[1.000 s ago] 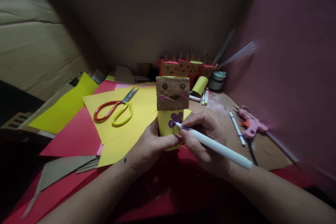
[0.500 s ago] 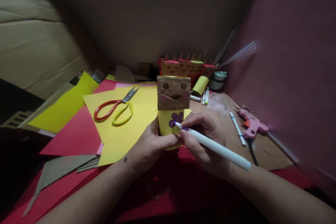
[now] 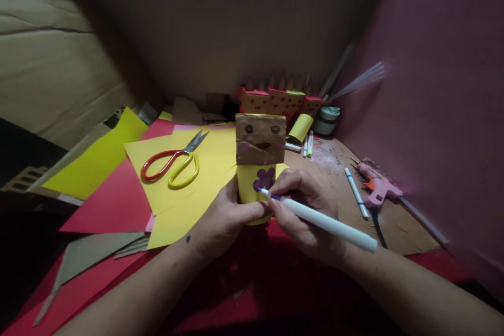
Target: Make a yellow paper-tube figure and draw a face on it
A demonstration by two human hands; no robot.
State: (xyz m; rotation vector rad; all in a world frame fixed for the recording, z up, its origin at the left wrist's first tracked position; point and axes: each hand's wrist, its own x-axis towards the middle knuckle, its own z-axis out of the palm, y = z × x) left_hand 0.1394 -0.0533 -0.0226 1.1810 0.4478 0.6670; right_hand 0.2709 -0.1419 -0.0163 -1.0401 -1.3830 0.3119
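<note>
My left hand [image 3: 232, 215] is wrapped round the yellow paper tube body of a craft figure [image 3: 260, 139], its thumb across the front. The figure stands upright, with a brown cardboard head that has drawn eyes, a mouth and pink cheeks. On the yellow body is a purple flower [image 3: 265, 179]. My right hand [image 3: 309, 212] grips a white marker [image 3: 331, 224] with a purple collar, its tip touching the flower's lower left petal. The fingers of my left hand behind the tube are hidden.
Scissors [image 3: 183, 160] lie on yellow paper sheets [image 3: 212, 199] at the left. Several similar figures [image 3: 275, 98] stand at the back beside a yellow paper tube [image 3: 301, 127]. To the right are a blue-banded marker [image 3: 356, 194] and a pink glue gun [image 3: 378, 185].
The marker tip has shifted slightly down along the lower left petal, which is now filled with purple. My left hand and the figure have stayed in place.
</note>
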